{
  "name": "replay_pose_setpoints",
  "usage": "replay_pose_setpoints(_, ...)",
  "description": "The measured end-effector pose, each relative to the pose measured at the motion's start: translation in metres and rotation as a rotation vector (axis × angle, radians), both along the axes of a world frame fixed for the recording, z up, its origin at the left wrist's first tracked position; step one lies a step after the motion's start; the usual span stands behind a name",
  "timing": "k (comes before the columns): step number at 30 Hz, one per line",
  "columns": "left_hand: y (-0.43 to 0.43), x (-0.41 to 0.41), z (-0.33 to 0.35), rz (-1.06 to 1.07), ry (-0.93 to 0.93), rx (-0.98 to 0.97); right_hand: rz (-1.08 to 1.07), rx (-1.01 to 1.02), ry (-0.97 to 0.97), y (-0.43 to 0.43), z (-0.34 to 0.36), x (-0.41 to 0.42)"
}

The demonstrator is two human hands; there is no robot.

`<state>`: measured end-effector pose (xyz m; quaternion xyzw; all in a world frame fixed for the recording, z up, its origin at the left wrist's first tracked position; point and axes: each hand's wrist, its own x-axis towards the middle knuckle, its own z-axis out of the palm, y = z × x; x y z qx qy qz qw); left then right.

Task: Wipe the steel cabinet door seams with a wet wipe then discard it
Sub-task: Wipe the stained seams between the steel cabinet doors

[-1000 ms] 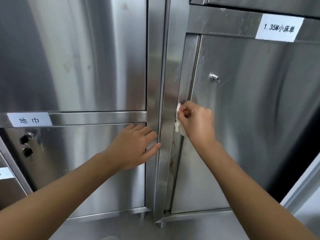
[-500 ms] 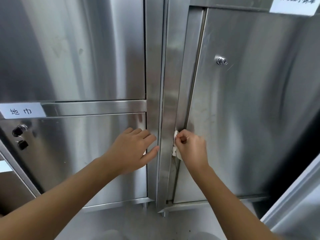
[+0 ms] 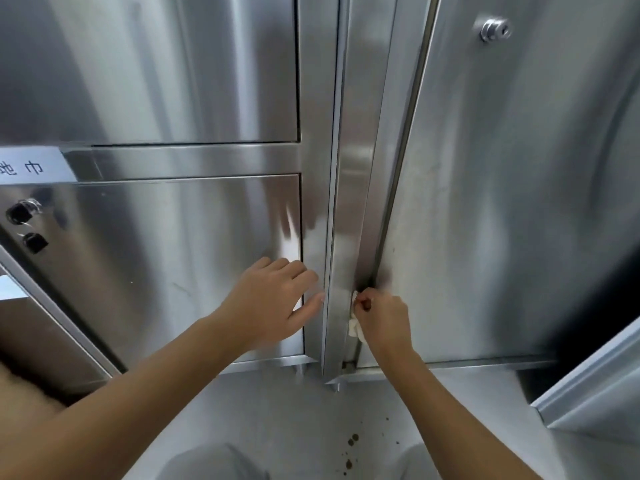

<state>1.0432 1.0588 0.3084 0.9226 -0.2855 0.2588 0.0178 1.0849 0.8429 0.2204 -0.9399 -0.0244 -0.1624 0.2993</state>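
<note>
the right hand (image 3: 382, 320) pinches the soft, limp wet wipe (image 3: 355, 325), seemingly bunched, against the door seam (image 3: 382, 240); the left hand (image 3: 277, 299) rests flat, fingers straight.

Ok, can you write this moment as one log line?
right hand: pinches crumpled white wet wipe on vertical steel door seam, near bottom | left hand: flat on shiny steel cabinet door | discard: not yet

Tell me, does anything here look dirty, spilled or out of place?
Yes: brown spots dot the floor below the cabinet, like drips or rust. What looks like grime sits at the foot of the seam, below the right hand pinching the wipe. Nothing looks bent.
</note>
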Motion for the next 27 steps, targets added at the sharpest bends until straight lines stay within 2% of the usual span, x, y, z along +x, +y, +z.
replay_pose_setpoints(4, 0.000, -0.005, -0.021, 0.007, 0.033, 0.041, -0.002, 0.073, -0.003, -0.002, -0.011, -0.009)
replay_pose_setpoints(7, 0.001, -0.005, -0.018, 0.009, 0.039, 0.062, 0.000, 0.129, -0.091, -0.005, 0.002, -0.017)
replay_pose_setpoints(12, -0.003, 0.003, 0.011, 0.012, 0.006, 0.037, 0.018, 0.189, -0.354, -0.010, 0.072, -0.013)
replay_pose_setpoints(16, -0.007, 0.004, 0.025, -0.003, -0.025, 0.016, 0.012, 0.199, -0.453, -0.008, 0.127, -0.001)
replay_pose_setpoints(21, -0.006, 0.007, 0.019, 0.009, -0.020, -0.006, 0.009, 0.206, -0.482, -0.003, 0.133, 0.005)
replay_pose_setpoints(27, -0.003, 0.005, -0.013, 0.003, 0.014, -0.019, -0.046, 0.149, -0.372, 0.001, 0.094, 0.003)
